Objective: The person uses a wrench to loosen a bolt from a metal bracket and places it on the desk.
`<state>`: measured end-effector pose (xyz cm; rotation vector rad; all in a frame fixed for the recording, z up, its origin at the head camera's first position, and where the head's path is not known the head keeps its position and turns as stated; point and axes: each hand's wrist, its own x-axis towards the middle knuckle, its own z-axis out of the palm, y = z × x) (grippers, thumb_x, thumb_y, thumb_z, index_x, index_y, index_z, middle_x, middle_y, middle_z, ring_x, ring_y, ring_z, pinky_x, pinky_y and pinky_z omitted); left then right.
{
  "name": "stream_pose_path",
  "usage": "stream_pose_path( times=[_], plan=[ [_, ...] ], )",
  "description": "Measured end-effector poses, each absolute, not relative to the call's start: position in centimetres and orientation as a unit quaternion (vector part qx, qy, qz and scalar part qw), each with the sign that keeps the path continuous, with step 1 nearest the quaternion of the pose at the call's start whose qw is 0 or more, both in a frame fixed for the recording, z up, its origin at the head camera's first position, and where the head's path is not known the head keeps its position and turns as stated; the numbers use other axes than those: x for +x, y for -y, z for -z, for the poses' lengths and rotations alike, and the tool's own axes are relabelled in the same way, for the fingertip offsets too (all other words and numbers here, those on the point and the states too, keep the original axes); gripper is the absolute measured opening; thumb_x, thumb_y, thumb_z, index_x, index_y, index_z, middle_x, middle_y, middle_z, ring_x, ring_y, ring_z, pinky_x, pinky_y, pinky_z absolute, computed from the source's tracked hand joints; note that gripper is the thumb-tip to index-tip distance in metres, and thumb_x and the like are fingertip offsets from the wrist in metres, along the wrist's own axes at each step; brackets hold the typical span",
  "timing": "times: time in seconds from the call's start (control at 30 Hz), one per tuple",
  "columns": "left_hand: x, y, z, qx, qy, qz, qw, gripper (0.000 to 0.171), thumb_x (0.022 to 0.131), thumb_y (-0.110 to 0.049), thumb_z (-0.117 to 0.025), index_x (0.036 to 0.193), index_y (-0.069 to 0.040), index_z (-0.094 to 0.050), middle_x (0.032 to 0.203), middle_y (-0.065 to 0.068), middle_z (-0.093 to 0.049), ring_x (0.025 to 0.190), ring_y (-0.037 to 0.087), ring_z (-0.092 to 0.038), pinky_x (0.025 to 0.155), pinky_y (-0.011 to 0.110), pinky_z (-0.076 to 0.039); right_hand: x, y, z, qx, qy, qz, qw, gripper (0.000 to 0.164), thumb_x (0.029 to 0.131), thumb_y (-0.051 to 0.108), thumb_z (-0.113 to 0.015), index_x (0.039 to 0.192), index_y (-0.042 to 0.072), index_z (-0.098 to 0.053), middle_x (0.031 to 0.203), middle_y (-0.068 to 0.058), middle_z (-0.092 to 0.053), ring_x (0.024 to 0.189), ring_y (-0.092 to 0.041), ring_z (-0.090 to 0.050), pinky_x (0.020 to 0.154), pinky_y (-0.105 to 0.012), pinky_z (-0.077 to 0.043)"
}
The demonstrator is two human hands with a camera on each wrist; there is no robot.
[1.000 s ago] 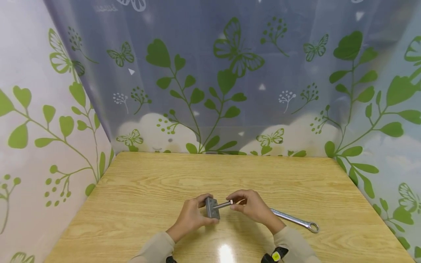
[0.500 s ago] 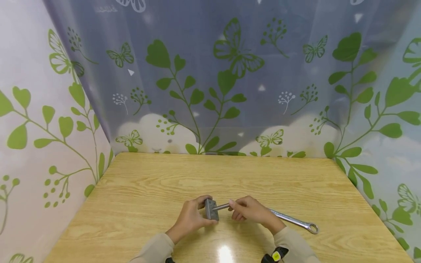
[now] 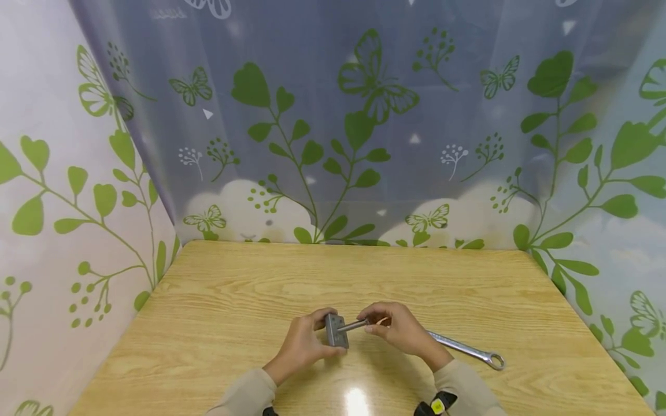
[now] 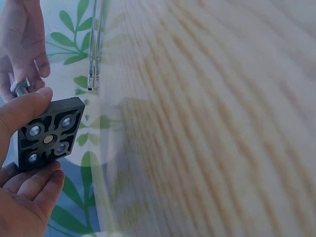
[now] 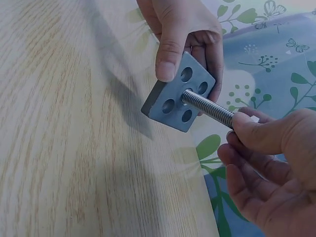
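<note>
My left hand [image 3: 302,344] grips a square grey metal block [image 5: 175,90] by its edges, thumb on one side and fingers on the other. The block has a round hole near each corner. From its middle sticks out a threaded bolt [image 5: 210,108], and my right hand [image 5: 276,163] pinches the far end of it between thumb and fingers. The left wrist view shows the block's other face, dark and moulded, with a round metal spot [image 4: 48,138] at its centre. Both hands hold the pieces above the table. The bolt's head is mostly hidden by the right fingers.
A silver wrench [image 3: 463,345] lies on the wooden table [image 3: 234,289] to the right, partly behind the right hand and forearm. Its ring end points right. A printed curtain [image 3: 333,173] with leaves and butterflies borders the table at the back and sides.
The right hand's fingers have rolled around the bolt's end, thumb coming up over it and then back down. The left hand and block stay nearly still, and the wrench has not moved.
</note>
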<state>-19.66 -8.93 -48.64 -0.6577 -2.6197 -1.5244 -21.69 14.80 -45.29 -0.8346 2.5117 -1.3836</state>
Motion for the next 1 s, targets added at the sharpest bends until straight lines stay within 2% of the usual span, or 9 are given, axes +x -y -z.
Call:
stream_pose_path(
  times=[0.17,0.37,0.5,0.63,0.8,0.87,1.0],
  plan=[
    [-19.65,8.92,48.62,-0.214,0.845,0.49,0.021,0.07,0.064,-0.015,-0.09,0.123,0.004,-0.058,0.117,0.021,-0.066,0.1,0.034,-0.067,0.084,0.039,-0.057,-21.57,-14.88,45.25,-0.291,-0.828,0.474,0.071,0.023,0.088,0.002,-0.066,0.11,0.005,-0.069,0.107,-0.007,-0.068,0.091,-0.015,-0.064,0.079,-0.026,-0.056],
    [-19.65,8.95,48.62,-0.21,0.849,0.484,0.019,0.07,0.064,-0.014,-0.089,0.124,0.004,-0.058,0.117,0.02,-0.065,0.1,0.034,-0.067,0.084,0.04,-0.057,-21.61,-14.95,45.22,-0.289,-0.823,0.482,0.082,0.024,0.088,0.004,-0.067,0.112,0.005,-0.068,0.11,-0.011,-0.068,0.095,-0.024,-0.065,0.081,-0.028,-0.057],
    [-19.64,8.95,48.72,-0.211,0.852,0.479,0.02,0.07,0.064,-0.012,-0.089,0.124,0.005,-0.057,0.118,0.023,-0.064,0.1,0.036,-0.067,0.084,0.04,-0.057,-21.72,-14.97,45.29,-0.289,-0.832,0.46,0.113,0.033,0.091,0.011,-0.065,0.122,0.001,-0.062,0.113,-0.014,-0.066,0.099,-0.028,-0.064,0.083,-0.036,-0.056],
    [-19.64,8.92,48.75,-0.21,0.852,0.479,0.018,0.071,0.064,-0.012,-0.089,0.124,0.006,-0.057,0.119,0.024,-0.063,0.101,0.036,-0.067,0.085,0.038,-0.057,-21.86,-15.01,45.47,-0.294,-0.842,0.426,0.149,0.04,0.096,0.024,-0.06,0.127,-0.001,-0.058,0.114,-0.012,-0.065,0.101,-0.025,-0.062,0.087,-0.041,-0.054],
    [-19.62,8.85,48.76,-0.207,0.852,0.48,0.016,0.071,0.064,-0.012,-0.089,0.124,0.006,-0.057,0.119,0.023,-0.063,0.101,0.035,-0.067,0.085,0.035,-0.057,-21.92,-15.24,45.64,-0.247,-0.838,0.451,0.184,0.044,0.099,0.035,-0.052,0.116,-0.004,-0.063,0.095,-0.012,-0.068,0.087,-0.025,-0.066,0.076,-0.037,-0.058],
    [-19.61,8.83,48.75,-0.208,0.852,0.479,0.018,0.07,0.064,-0.012,-0.089,0.124,0.006,-0.057,0.119,0.023,-0.064,0.101,0.034,-0.067,0.085,0.034,-0.057,-21.88,-15.26,45.49,-0.222,-0.832,0.471,0.189,0.047,0.1,0.037,-0.049,0.109,-0.006,-0.065,0.085,-0.013,-0.068,0.078,-0.025,-0.067,0.068,-0.035,-0.058],
    [-19.59,8.78,48.72,-0.212,0.852,0.478,0.022,0.07,0.064,-0.011,-0.089,0.124,0.006,-0.058,0.119,0.023,-0.063,0.101,0.035,-0.067,0.085,0.035,-0.057,-21.74,-15.21,45.09,-0.2,-0.83,0.49,0.178,0.049,0.101,0.037,-0.047,0.095,-0.007,-0.068,0.076,-0.01,-0.068,0.07,-0.021,-0.066,0.064,-0.036,-0.059]
  ],
)
